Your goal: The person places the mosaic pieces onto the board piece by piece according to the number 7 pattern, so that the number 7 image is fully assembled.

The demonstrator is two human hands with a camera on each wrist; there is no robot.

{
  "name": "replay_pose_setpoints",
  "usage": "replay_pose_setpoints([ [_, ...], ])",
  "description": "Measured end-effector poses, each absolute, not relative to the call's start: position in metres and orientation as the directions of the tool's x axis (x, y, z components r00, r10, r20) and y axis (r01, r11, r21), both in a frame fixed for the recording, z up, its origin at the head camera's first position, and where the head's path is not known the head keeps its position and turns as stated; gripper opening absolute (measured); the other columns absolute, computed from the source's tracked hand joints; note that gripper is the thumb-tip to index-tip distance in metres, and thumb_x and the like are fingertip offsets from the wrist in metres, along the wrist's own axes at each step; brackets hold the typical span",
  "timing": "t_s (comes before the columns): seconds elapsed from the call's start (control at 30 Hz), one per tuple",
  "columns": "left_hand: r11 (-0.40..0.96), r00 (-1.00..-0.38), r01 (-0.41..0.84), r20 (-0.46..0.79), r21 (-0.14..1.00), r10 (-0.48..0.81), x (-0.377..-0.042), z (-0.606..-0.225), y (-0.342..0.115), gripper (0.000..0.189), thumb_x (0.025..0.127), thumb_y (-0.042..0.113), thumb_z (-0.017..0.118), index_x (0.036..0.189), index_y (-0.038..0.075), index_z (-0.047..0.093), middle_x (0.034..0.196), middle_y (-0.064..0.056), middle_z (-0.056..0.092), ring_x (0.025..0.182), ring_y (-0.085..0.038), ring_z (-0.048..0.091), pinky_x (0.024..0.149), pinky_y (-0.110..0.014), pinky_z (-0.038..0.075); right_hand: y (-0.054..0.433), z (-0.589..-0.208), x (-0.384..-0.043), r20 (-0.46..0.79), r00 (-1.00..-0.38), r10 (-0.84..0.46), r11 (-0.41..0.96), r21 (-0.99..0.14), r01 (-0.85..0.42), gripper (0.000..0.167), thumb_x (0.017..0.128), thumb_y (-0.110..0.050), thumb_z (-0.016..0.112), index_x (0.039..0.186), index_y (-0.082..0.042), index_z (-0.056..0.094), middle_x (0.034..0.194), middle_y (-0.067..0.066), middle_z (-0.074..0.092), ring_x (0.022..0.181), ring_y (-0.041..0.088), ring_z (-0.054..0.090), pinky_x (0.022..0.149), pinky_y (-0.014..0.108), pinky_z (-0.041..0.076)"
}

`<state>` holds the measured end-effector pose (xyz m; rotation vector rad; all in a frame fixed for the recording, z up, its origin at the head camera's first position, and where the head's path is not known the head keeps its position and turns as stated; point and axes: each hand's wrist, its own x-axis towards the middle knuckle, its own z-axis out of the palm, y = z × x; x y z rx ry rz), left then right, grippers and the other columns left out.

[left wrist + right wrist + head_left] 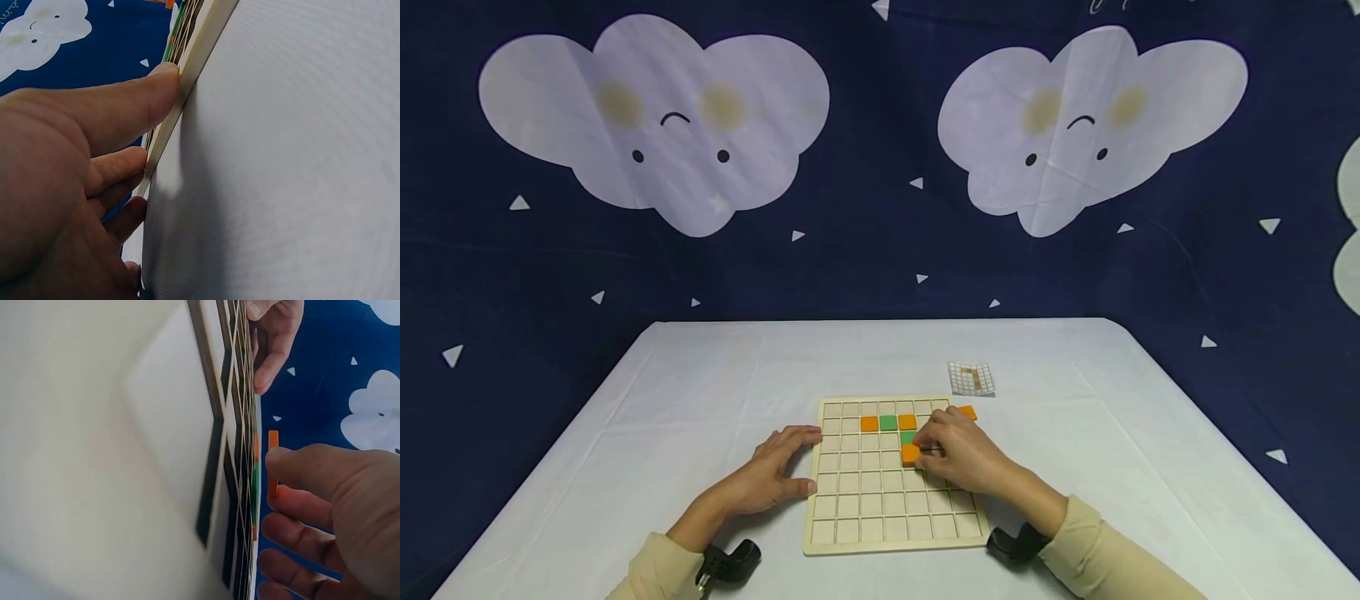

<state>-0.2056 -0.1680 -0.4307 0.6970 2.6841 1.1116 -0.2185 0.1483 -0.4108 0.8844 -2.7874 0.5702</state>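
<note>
A light wooden grid board [850,507] lies on the table. My right hand [964,454] pinches a square orange tile [273,440] between thumb and index finger, above the board in the right wrist view. Fingertips and thumb of my left hand [767,472] touch the board's left edge with the fingers fairly straight. Two orange tiles [869,424] with a green tile [888,423] between them sit in an upper row. Below the right end of that row shows another green tile [907,437], partly hidden by the held tile and fingers.
Another orange tile [967,412] lies at the board's upper right, partly behind my right hand. A small card [972,379] printed with a coloured grid pattern lies farther back on the white tablecloth [700,375]. A dark blue cloud-print cloth [865,250] hangs behind the table.
</note>
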Motion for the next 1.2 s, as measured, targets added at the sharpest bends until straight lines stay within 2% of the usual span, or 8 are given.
replay_pose_setpoints([
  [1.2, 0.631, -0.888, 0.346, 0.025, 0.695, 0.459, -0.2055, -0.4309, -0.1668, 0.064, 0.08, 0.028, 0.073, 0.135, 0.01, 0.046, 0.148, -0.01, 0.037, 0.143, -0.035, 0.023, 0.117, -0.061, 0.002, 0.1496, -0.4161, -0.2214, 0.259, -0.803, -0.536, 0.748, -0.295, -0.594, 0.02, 0.076, -0.032, 0.077, 0.09, -0.02, 0.071, 0.089, -0.008, 0.061, 0.081, 0.006, 0.044, 0.069, 0.021, 0.038],
])
